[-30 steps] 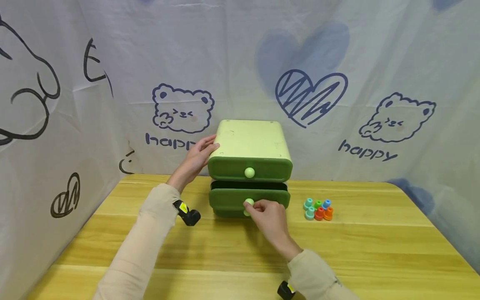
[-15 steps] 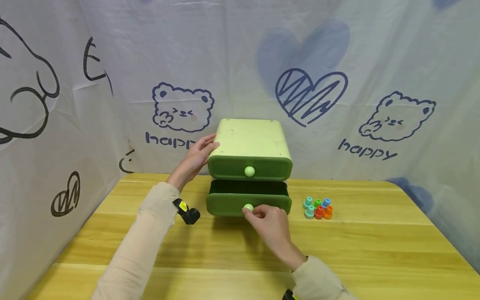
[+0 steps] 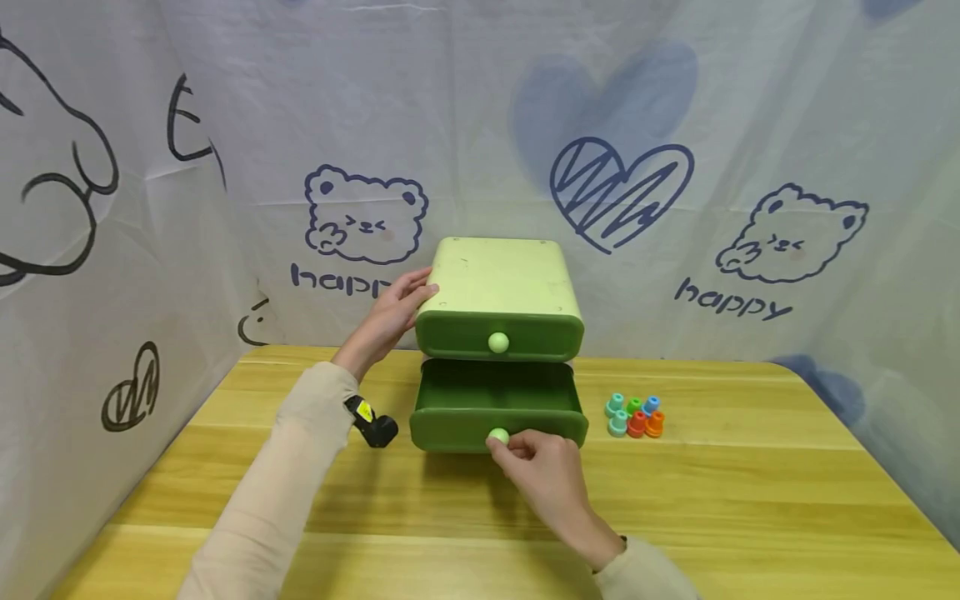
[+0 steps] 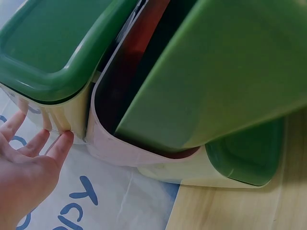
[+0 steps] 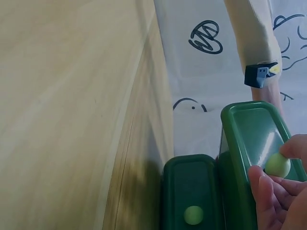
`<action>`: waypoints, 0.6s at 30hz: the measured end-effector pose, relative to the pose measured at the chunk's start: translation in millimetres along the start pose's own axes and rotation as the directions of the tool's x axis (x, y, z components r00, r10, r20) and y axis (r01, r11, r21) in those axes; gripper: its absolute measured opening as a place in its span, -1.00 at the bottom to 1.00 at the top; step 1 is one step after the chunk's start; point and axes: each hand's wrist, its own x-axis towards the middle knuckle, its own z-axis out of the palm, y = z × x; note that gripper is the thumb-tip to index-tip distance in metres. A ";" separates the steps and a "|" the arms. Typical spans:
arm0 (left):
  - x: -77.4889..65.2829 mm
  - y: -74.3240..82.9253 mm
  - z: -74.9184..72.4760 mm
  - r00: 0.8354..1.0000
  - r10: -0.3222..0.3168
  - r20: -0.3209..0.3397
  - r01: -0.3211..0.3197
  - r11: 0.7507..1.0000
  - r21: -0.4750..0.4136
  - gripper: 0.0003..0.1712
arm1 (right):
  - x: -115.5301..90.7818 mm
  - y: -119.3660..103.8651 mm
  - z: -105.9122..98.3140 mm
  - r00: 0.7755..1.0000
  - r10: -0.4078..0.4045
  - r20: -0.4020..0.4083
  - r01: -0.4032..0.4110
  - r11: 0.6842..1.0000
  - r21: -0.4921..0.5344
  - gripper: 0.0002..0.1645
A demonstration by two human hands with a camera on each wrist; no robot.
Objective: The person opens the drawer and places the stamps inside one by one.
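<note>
A small cream cabinet [image 3: 498,275] with green drawers stands against the back wall sheet. Its middle drawer [image 3: 453,431] is pulled well out, and no contents show in the part of its inside seen in the head view. My right hand [image 3: 546,475] pinches that drawer's round pale green knob [image 3: 498,436] between thumb and fingers. Against the cabinet's left side rests my left hand [image 3: 390,321], its fingers extended on the wall in the left wrist view. Above, the top drawer [image 3: 453,335] is closed. A closed bottom drawer [image 5: 192,187] shows beneath in the right wrist view.
Several small coloured peg-like pieces [image 3: 636,423] stand close together to the right of the cabinet on the wooden table [image 3: 750,483]. White sheets with bear and heart drawings [image 3: 622,196] hang behind and at the sides.
The middle drawer has slid out toward me, from slightly open to widely open, with my right hand drawing back on its knob. My left hand has stayed on the cabinet side.
</note>
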 end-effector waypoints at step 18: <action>2.0 -1.1 -0.2 1.000 0.001 0.004 -0.001 1.000 0.001 -0.30 | -17.1 -9.9 -8.6 1.000 -0.003 0.014 0.003 1.000 0.000 -0.71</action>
